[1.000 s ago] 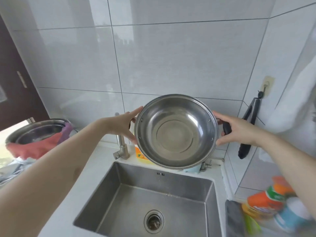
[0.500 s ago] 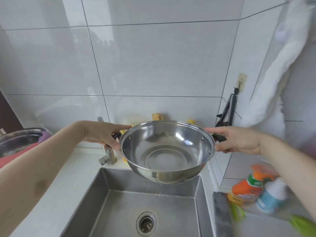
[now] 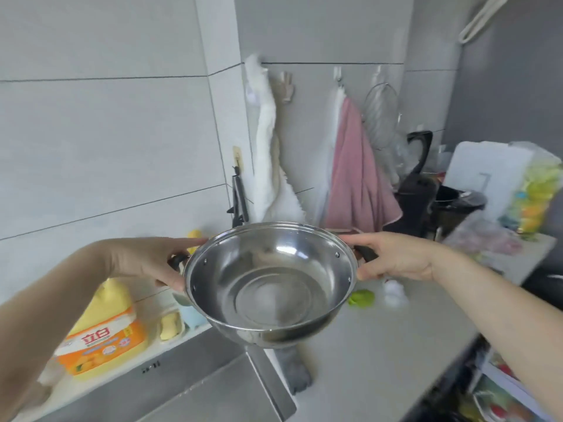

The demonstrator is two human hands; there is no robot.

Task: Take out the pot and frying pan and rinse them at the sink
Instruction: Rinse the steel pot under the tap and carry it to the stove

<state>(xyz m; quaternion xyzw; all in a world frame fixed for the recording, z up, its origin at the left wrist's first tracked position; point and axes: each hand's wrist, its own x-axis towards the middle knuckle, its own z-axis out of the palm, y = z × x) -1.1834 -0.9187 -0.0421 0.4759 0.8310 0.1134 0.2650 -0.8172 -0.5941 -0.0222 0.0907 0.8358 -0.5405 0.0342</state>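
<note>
Grey wall tiles back a pale countertop (image 3: 380,345). Both hands, left hand (image 3: 146,260) and right hand (image 3: 399,255), curl round the black side handles of a shiny round stainless-steel pot (image 3: 269,278), probably to keep it level. It hangs empty over the steel sink (image 3: 189,388) corner, beside a yellow-and-orange detergent jug (image 3: 103,336).

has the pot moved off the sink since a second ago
Yes. The pot has shifted right against the sink, now hanging over its right edge and the counter.
</note>
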